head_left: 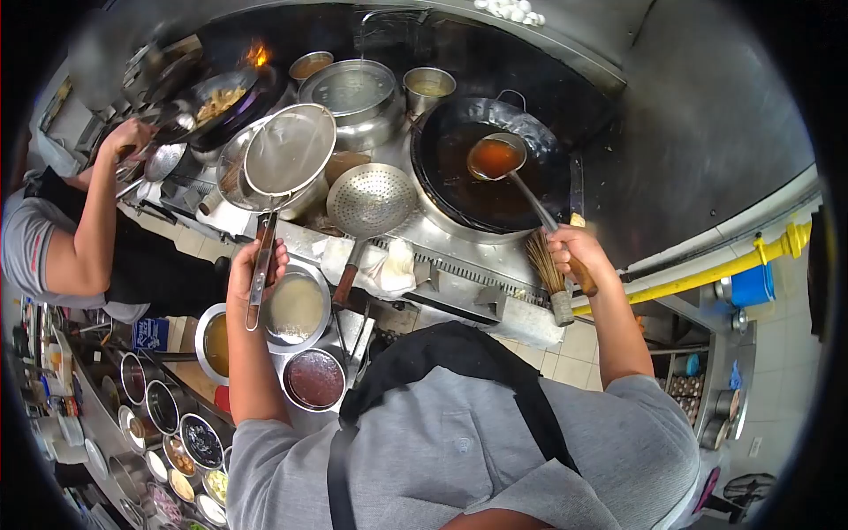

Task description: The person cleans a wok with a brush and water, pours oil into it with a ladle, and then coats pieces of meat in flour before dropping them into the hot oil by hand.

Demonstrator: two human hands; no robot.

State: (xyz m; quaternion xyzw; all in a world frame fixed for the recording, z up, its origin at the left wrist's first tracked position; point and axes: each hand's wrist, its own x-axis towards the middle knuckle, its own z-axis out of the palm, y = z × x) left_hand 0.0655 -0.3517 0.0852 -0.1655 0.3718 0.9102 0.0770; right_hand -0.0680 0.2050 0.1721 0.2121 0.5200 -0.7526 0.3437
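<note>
My left hand [257, 265] is closed round the handle of a fine-mesh strainer [290, 150], whose round mesh is raised over the stove edge. In my right hand [579, 253] is the wooden handle of a ladle [541, 208]. Its bowl holds reddish-brown liquid [496, 157] and hangs over a large black wok [442, 190] with dark liquid in the bottom. Between my hands, a perforated skimmer [372, 201] rests on the stove front, handle toward me. Beside my right hand stands a bamboo wok brush [549, 274].
A co-worker [66, 238] stands at left by a wok of food [221, 104] with flame behind it. Water runs into a large pot [348, 88] at the back. Bowls of sauce [314, 380] and liquid [296, 307] sit near my left arm. A yellow pipe [707, 269] runs at right.
</note>
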